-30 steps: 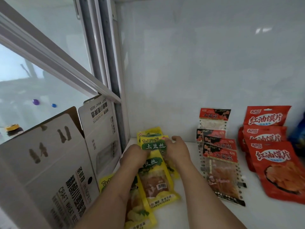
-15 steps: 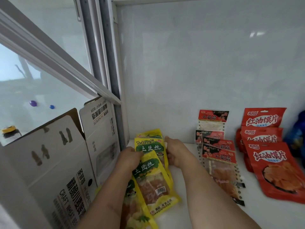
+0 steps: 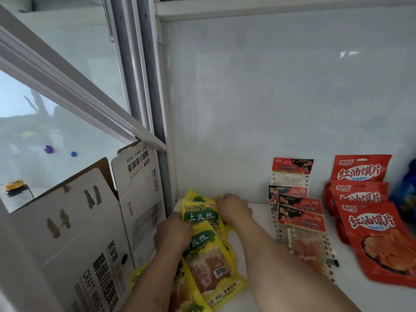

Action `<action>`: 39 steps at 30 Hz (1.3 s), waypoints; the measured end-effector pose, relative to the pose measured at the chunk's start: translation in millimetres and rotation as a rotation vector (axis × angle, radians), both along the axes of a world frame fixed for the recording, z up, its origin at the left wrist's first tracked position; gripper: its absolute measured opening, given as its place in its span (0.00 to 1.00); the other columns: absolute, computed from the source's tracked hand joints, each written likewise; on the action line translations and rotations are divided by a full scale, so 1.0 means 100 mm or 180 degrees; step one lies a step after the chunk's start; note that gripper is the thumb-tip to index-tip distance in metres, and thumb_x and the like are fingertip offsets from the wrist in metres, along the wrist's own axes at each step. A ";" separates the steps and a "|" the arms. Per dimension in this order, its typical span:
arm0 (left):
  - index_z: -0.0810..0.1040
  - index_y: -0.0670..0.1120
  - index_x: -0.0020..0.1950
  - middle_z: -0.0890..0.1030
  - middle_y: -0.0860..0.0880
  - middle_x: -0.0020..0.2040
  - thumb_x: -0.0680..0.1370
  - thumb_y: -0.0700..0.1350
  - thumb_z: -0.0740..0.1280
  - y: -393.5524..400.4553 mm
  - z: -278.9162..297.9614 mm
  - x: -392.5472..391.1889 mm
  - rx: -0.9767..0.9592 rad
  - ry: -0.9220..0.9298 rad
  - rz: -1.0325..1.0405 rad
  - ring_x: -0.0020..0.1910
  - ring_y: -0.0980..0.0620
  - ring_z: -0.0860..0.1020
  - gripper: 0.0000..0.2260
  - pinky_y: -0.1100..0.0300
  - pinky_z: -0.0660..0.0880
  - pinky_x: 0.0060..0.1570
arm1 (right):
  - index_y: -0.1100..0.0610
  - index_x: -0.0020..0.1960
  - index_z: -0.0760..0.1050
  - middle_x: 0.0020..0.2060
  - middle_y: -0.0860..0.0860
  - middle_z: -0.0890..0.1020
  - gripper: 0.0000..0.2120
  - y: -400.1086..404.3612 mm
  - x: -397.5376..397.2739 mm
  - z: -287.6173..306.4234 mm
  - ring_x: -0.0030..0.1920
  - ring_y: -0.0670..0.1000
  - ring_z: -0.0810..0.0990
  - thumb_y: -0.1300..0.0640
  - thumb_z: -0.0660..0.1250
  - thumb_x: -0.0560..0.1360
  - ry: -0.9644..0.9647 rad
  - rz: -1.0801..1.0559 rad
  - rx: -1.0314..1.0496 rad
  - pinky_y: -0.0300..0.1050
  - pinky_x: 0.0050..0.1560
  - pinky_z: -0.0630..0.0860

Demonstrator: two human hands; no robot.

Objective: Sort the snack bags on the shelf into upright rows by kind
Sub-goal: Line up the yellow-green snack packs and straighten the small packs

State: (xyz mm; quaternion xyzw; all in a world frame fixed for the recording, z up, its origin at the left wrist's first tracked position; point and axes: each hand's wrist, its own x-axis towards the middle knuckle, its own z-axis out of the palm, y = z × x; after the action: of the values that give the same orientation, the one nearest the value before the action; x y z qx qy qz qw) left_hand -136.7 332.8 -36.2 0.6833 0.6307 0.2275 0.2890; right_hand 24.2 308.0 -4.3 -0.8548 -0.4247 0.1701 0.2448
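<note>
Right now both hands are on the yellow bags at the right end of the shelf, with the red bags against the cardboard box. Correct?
Not quite. The head view shows the left hand and right hand on the yellow bags, but these sit at the left end of the shelf, beside the cardboard box. The red bags are at the right.

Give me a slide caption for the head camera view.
Both hands, left hand and right hand, straighten yellow potato-shred bags on a white shelf beside red snack rows.

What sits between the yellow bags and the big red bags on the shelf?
In the head view, the right hand and forearm, then the row of red-and-black gluten-strip packs, lie between the yellow potato-shred bags and the red chip bags.
</note>
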 end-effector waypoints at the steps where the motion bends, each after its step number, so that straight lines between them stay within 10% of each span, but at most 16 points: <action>1: 0.76 0.49 0.48 0.81 0.44 0.50 0.77 0.52 0.62 0.00 0.00 0.00 0.0031 -0.0013 0.0009 0.51 0.42 0.78 0.08 0.50 0.78 0.53 | 0.56 0.69 0.72 0.68 0.56 0.74 0.24 0.01 -0.01 -0.02 0.68 0.61 0.68 0.44 0.51 0.82 -0.0062 0.0039 -0.0015 0.53 0.63 0.66; 19: 0.77 0.48 0.56 0.81 0.47 0.53 0.82 0.47 0.66 0.03 0.26 0.10 0.0218 -0.1262 -0.0167 0.52 0.45 0.79 0.06 0.54 0.74 0.50 | 0.58 0.59 0.79 0.58 0.58 0.78 0.39 -0.24 0.10 -0.11 0.65 0.61 0.72 0.27 0.47 0.77 -0.0124 0.0069 -0.0045 0.55 0.61 0.69; 22: 0.76 0.50 0.49 0.82 0.46 0.50 0.82 0.48 0.66 0.00 0.26 0.13 0.0028 -0.1601 -0.0166 0.49 0.44 0.81 0.03 0.49 0.78 0.53 | 0.55 0.48 0.72 0.45 0.52 0.80 0.22 -0.30 0.15 -0.10 0.51 0.56 0.80 0.35 0.62 0.77 0.0503 0.0063 0.0640 0.51 0.53 0.76; 26: 0.76 0.50 0.49 0.83 0.45 0.49 0.82 0.47 0.65 -0.04 0.23 0.14 -0.0164 -0.1863 -0.0172 0.49 0.43 0.83 0.03 0.43 0.80 0.55 | 0.58 0.67 0.71 0.60 0.53 0.77 0.22 -0.46 0.18 0.01 0.54 0.51 0.76 0.49 0.70 0.78 0.1527 0.0150 0.1112 0.34 0.41 0.76; 39: 0.77 0.46 0.54 0.85 0.40 0.51 0.83 0.44 0.65 -0.05 0.32 0.18 -0.0715 -0.2560 -0.0150 0.45 0.38 0.85 0.03 0.38 0.81 0.49 | 0.57 0.44 0.79 0.43 0.59 0.87 0.07 -0.53 0.26 -0.12 0.46 0.63 0.86 0.54 0.73 0.77 0.2857 -0.0098 0.1646 0.68 0.51 0.81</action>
State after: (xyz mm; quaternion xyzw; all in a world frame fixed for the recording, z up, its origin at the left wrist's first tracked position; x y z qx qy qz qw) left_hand -119.0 328.1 -3.9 0.5184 0.4728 0.3993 0.5901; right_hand 50.7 254.9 -16.2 -0.6154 -0.2935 0.4059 0.6087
